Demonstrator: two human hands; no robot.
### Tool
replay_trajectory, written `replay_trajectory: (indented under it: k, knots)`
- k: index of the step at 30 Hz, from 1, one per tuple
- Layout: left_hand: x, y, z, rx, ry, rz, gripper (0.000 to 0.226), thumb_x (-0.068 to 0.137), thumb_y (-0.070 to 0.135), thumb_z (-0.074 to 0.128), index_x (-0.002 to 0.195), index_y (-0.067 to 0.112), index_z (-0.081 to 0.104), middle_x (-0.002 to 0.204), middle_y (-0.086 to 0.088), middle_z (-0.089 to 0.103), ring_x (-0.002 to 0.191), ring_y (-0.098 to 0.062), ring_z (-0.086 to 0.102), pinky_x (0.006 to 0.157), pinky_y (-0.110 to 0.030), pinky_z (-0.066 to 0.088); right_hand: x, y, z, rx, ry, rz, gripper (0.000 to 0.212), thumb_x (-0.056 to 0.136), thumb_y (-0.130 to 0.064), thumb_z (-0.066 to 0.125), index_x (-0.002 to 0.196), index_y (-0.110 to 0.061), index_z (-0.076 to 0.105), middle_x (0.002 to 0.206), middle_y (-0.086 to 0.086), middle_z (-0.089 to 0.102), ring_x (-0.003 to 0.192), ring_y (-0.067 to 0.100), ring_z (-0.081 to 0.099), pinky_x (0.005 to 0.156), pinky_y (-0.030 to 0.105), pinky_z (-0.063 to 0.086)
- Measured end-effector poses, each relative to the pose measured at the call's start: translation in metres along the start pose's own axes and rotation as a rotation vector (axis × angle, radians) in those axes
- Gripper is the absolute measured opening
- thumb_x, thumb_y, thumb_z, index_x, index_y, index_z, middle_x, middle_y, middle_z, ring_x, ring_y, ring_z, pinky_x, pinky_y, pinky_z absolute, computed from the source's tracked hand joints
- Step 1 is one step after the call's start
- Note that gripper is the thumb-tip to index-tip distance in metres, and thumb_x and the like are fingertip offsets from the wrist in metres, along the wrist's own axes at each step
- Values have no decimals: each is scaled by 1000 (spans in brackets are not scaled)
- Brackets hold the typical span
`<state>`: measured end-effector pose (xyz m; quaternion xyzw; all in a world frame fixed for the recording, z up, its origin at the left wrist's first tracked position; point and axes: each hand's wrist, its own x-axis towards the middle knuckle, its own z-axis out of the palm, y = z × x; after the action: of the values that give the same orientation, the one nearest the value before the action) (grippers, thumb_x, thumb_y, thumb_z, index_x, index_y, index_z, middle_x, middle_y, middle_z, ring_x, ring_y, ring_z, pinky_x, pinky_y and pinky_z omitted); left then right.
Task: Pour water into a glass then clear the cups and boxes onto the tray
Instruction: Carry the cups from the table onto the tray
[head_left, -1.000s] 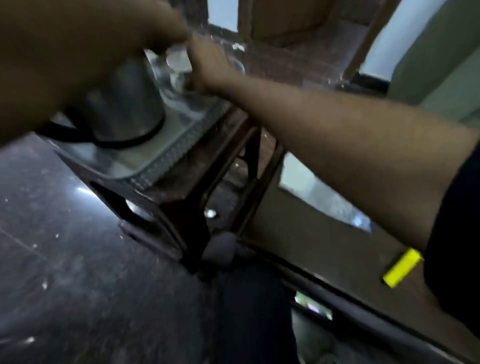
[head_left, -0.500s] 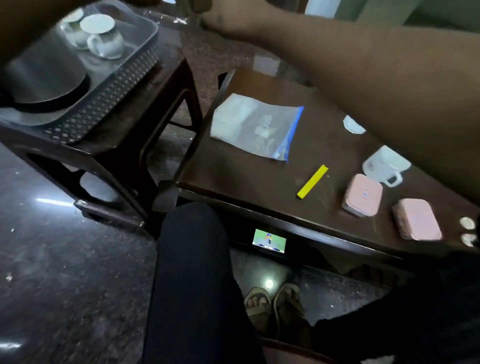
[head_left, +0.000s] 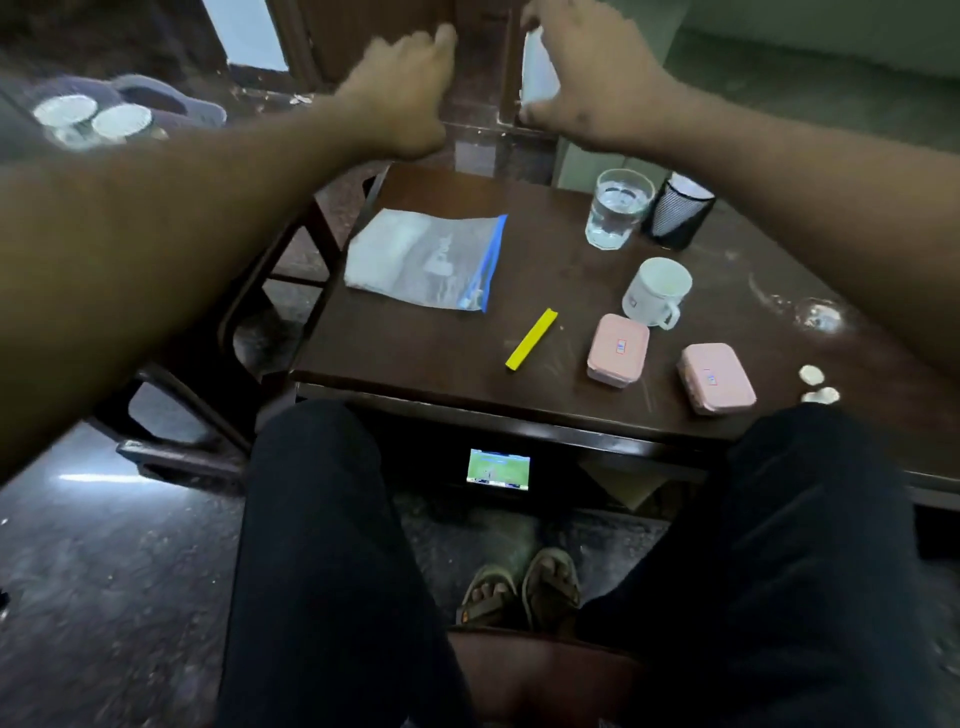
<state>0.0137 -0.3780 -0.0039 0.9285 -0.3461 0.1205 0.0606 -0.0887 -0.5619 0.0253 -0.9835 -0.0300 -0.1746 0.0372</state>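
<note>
The right hand (head_left: 582, 78) grips a white object (head_left: 537, 73) beyond the tabletop's (head_left: 415, 353) far edge; the left hand (head_left: 405, 88) hangs loosely curled, empty. The water-filled glass (head_left: 615, 208), white cup (head_left: 655, 292) and two pink boxes (head_left: 618, 357) sit right.

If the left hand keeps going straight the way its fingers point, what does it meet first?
Probably nothing on the table. The left hand points up and away, beyond the dark wooden table's far edge, toward a dark wooden upright behind; depth is unclear.
</note>
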Motion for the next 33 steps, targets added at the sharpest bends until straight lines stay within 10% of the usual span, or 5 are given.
replay_trajectory:
  k: [4,17,33]
  knots:
    - [-12,37,25,-87,-129,3,81,91,20,67,156,-6,26,140,-32,51,131,-50,51,108,-57,38,-27,35,6,37,-75,73,61,87,-28,70,136,-3,44,129,22,55,118,39,53,94,43,42]
    - [-9,133,102,-485,-223,-7,76,84,39,81,143,5,47,131,-17,65,122,-37,63,101,-47,51,-109,138,53,76,-181,339,57,79,-17,71,131,-4,51,123,23,62,114,41,59,88,41,48]
    - [8,228,176,-684,-310,-91,56,73,10,84,123,8,59,116,-11,69,107,-34,65,88,-43,56,-175,205,124,397,-329,423,73,77,-13,85,140,-5,48,138,12,63,127,26,61,109,41,49]
